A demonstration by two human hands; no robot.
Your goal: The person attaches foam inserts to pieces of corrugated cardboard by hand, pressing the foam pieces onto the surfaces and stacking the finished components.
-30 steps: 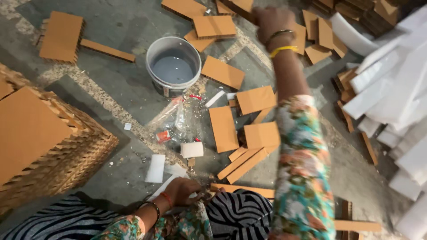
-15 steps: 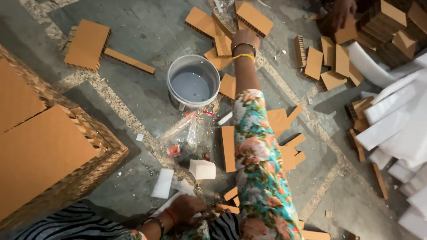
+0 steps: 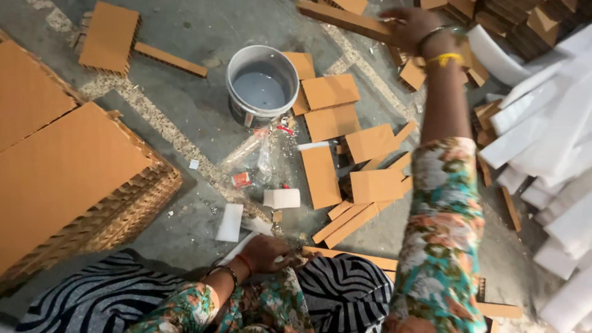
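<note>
Head view, looking down at a concrete floor (image 3: 185,37). Right hand (image 3: 410,24) at full reach, arm straight out and up-frame, floral sleeve to the forearm, bangles at the wrist. Fingers curled down onto the end of a long cardboard strip (image 3: 345,18) lying diagonally at top of frame; contact seen, but whether it is a full grip cannot be told. Left hand (image 3: 265,253) low in frame, close to the body, loosely closed with fingertips pinching something small and pale; the object is too small to identify. It rests against the striped cloth (image 3: 345,290) over the lap.

Surroundings: grey bucket (image 3: 262,83) with grey liquid stands left of the reaching arm, well apart from both hands. Flat cardboard pieces (image 3: 330,92) scattered between bucket and arm. Stacked cardboard sheets (image 3: 61,179) at left. White foam strips (image 3: 542,129) piled at right.

Change vs. half a second ago: right hand has travelled further right and away from the bucket, from loose square pieces onto the long strip. Left hand unchanged in place and pose. Camera has swung; bucket now sits left of centre.
</note>
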